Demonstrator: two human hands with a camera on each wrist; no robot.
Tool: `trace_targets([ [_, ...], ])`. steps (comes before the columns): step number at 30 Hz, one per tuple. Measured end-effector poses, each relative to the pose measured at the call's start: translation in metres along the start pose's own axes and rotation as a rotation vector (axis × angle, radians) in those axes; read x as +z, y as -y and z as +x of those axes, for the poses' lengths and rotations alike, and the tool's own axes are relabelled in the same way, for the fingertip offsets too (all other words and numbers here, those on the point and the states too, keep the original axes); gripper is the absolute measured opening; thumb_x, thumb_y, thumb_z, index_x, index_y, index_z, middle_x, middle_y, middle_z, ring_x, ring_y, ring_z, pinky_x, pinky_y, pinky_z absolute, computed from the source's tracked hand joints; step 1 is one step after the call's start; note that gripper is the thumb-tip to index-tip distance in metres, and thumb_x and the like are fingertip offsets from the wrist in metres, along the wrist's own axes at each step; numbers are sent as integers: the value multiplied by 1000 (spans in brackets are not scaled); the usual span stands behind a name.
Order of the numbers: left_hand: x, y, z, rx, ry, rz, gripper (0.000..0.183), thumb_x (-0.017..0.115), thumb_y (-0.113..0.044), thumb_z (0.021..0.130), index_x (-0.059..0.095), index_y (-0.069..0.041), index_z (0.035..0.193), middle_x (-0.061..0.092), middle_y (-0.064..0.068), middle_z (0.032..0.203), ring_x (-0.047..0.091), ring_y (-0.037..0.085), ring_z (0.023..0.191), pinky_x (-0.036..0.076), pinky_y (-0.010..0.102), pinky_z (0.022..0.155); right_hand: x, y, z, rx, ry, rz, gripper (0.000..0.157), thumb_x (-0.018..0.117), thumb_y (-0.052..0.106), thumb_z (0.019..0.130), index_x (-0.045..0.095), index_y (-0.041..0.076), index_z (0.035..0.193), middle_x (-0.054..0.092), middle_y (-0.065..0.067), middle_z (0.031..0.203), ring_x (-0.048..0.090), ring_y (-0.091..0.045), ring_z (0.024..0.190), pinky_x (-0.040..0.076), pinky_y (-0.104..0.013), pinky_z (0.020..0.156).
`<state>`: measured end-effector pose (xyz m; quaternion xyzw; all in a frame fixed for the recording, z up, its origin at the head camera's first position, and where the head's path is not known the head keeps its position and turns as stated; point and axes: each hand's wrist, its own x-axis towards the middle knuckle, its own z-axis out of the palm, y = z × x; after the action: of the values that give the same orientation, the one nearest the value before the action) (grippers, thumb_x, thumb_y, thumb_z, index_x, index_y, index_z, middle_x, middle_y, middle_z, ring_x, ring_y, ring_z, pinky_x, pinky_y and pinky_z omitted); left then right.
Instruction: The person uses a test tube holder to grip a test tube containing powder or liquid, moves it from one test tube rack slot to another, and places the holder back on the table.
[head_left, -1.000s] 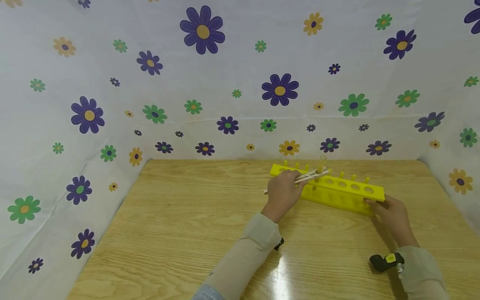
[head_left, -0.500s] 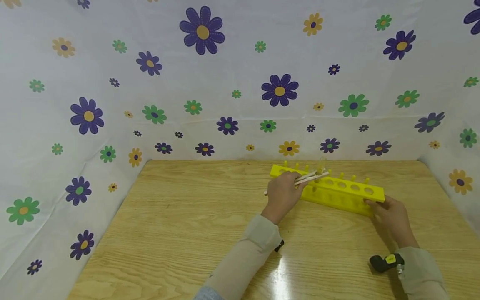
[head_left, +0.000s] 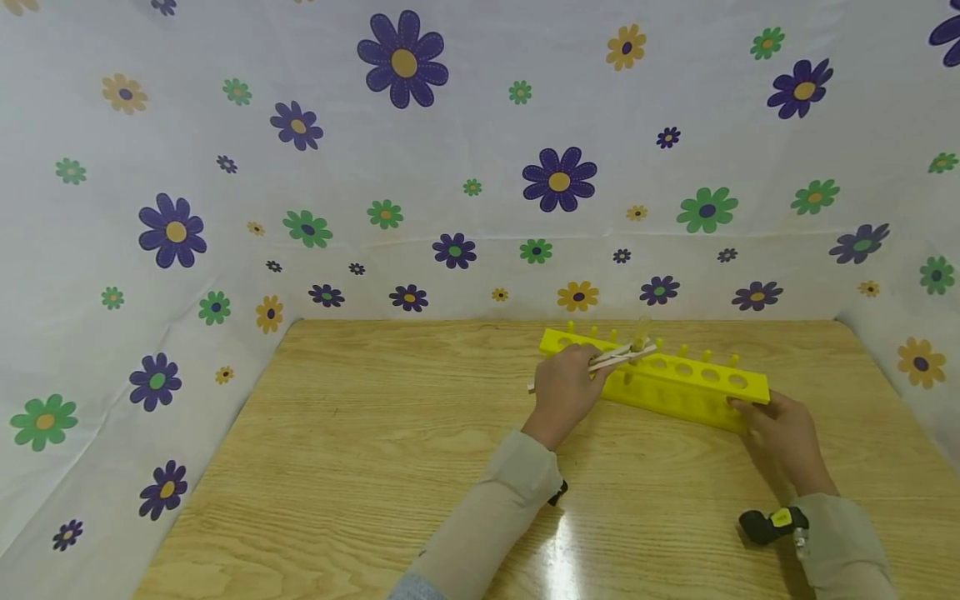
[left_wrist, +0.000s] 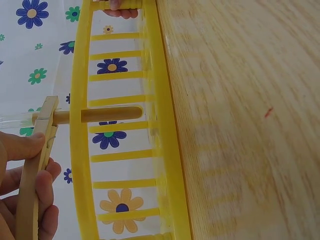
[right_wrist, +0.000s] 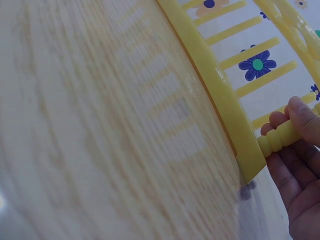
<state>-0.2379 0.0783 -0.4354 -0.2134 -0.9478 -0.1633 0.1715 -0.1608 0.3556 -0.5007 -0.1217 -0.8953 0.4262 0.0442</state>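
A yellow test tube rack [head_left: 682, 383] stands on the table. In one of its middle holes is a glass test tube [left_wrist: 112, 114] with brownish liquid. Its rounded lower end hangs inside the rack, and its clear upper part [head_left: 642, 332] rises above the top plate. My left hand [head_left: 567, 387] grips a wooden test tube holder [left_wrist: 36, 175], whose jaws are around the tube just above the top plate. At the rack's right end, my right hand [head_left: 782, 433] holds the yellow end post [right_wrist: 282, 137] between thumb and fingers.
Light wood table [head_left: 360, 450] lies under the rack. A white cloth with printed flowers [head_left: 480, 150] forms the back and sides. Short yellow pegs [head_left: 707, 357] stand along the rack's rear edge. Black wrist devices [head_left: 772, 525] are near both sleeves.
My left hand's test tube holder and the tube have sunk very slightly toward the rack. My right hand keeps its grip on the end post, and the rack has not moved.
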Motion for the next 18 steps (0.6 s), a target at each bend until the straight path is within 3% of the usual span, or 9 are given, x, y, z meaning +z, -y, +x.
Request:
trace_targets([
  [2, 0, 0, 0, 0, -2, -1, 28, 69, -41, 83, 73, -20, 101, 72, -6, 86, 62, 5, 58, 37, 16, 42, 0, 1, 0, -1, -4, -5, 58, 48, 43, 96, 51, -4, 130, 49, -26, 135, 50, -36, 119, 51, -25, 86],
  [6, 0, 0, -1, 2, -7, 1, 28, 68, -42, 84, 72, -20, 101, 72, -6, 85, 61, 5, 57, 36, 16, 42, 0, 2, 0, 4, -3, -5, 58, 49, 43, 96, 51, -4, 130, 49, -25, 136, 51, -32, 117, 49, -15, 81],
  [11, 0, 1, -2, 13, -19, -2, 28, 69, -41, 83, 73, -20, 101, 72, -5, 84, 62, 5, 57, 37, 16, 42, 0, 1, 1, 14, 5, 1, 59, 47, 43, 97, 49, -4, 131, 48, -25, 137, 49, -38, 121, 51, -30, 89],
  [15, 2, 2, -2, 14, -15, -5, 28, 69, -40, 83, 73, -19, 101, 72, -5, 85, 62, 6, 57, 38, 16, 43, 1, 0, 1, 28, 12, 23, 60, 45, 43, 97, 47, -6, 132, 46, -27, 138, 44, -43, 125, 43, -51, 97],
  [18, 3, 2, -2, 14, -11, -3, 28, 69, -41, 84, 72, -20, 102, 72, -5, 85, 62, 6, 57, 37, 16, 42, 1, 0, 2, 35, 15, 41, 62, 45, 44, 97, 46, -6, 133, 44, -29, 138, 42, -45, 126, 39, -56, 98],
])
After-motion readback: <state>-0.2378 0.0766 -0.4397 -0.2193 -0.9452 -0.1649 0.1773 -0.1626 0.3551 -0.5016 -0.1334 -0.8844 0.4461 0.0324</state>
